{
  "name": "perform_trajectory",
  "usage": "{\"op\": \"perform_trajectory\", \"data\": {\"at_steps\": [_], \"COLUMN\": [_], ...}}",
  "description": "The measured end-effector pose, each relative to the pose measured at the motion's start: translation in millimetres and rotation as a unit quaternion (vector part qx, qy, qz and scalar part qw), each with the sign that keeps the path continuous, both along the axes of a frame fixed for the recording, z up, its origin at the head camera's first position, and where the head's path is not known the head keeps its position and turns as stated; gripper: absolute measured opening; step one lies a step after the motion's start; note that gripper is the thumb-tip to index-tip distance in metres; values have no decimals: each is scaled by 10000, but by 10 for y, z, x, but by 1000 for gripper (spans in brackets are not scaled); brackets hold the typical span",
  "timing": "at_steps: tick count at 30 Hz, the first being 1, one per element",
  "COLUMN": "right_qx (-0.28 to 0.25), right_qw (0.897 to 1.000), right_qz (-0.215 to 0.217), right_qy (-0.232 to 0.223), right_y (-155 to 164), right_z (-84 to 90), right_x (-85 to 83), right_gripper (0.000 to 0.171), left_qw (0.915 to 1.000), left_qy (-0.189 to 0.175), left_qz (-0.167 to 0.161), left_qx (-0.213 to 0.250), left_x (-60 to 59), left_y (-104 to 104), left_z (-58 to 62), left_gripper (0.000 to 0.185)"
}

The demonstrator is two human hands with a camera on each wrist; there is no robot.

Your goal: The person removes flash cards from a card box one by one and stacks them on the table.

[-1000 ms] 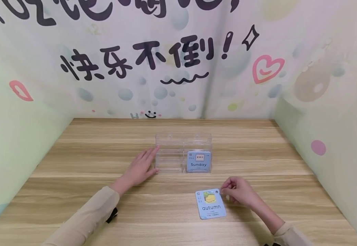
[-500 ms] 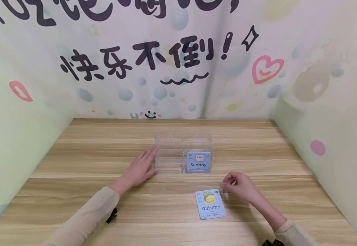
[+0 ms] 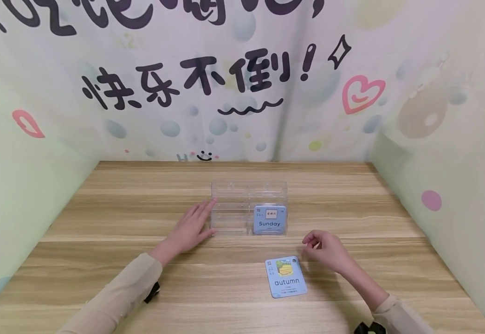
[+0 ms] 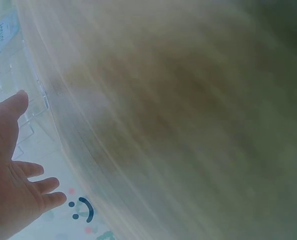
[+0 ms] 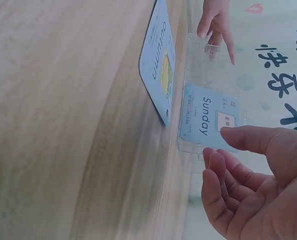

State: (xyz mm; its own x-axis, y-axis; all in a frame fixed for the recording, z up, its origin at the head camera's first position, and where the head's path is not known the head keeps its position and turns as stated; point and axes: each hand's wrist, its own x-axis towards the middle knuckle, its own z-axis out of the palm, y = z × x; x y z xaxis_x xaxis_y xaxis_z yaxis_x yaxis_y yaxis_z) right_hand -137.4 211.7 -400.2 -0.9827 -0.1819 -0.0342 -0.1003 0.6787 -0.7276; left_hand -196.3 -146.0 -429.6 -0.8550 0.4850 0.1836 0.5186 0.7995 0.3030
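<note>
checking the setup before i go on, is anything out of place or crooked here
Only one thing stands out: the autumn card lies flat on the table, slightly askew, outside the clear holder, while the Sunday card stands in its right section. Nothing looks spilled or damaged.

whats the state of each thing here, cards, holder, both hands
autumn card: flat on the table, face up, untouched
Sunday card: upright in the holder's right compartment, facing the person
holder: upright on the table, left compartment empty
left hand: open, fingers straight against the holder's left side
right hand: loosely curled, holding nothing, just beside the autumn card
</note>
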Motion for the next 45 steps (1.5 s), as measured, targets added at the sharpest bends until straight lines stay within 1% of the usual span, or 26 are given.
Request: {"op": "perform_trajectory", "data": {"at_steps": [7, 12, 16, 26, 31, 36, 45], "right_qx": [28, 142, 197, 106, 92, 26, -48], "right_qw": [9999, 9995, 9994, 9990, 9987, 9990, 9983], "right_qz": [25, 33, 36, 23, 17, -6, -102], "right_qy": [141, 266, 286, 427, 491, 452, 574], "right_y": [-16, -38, -56, -66, -79, -98, -125], "right_z": [35, 71, 95, 147, 160, 149, 98], "right_x": [-52, -75, -84, -132, -150, -171, -257], "right_gripper": [14, 16, 17, 20, 20, 21, 22], "left_qw": [10000, 10000, 10000, 10000, 10000, 10000, 10000], "left_qy": [17, -21, -26, 29, 17, 24, 34], "left_qz": [-29, -22, -32, -43, -32, -43, -45], "left_qx": [43, 62, 89, 51, 60, 58, 23], "left_x": [-7, -21, -27, -35, -30, -21, -21], "left_y": [-2, -11, -13, -15, -14, -14, -11], "left_z": [-13, -36, -42, -60, -50, -36, -28], "left_gripper": [81, 80, 80, 81, 81, 80, 81]}}
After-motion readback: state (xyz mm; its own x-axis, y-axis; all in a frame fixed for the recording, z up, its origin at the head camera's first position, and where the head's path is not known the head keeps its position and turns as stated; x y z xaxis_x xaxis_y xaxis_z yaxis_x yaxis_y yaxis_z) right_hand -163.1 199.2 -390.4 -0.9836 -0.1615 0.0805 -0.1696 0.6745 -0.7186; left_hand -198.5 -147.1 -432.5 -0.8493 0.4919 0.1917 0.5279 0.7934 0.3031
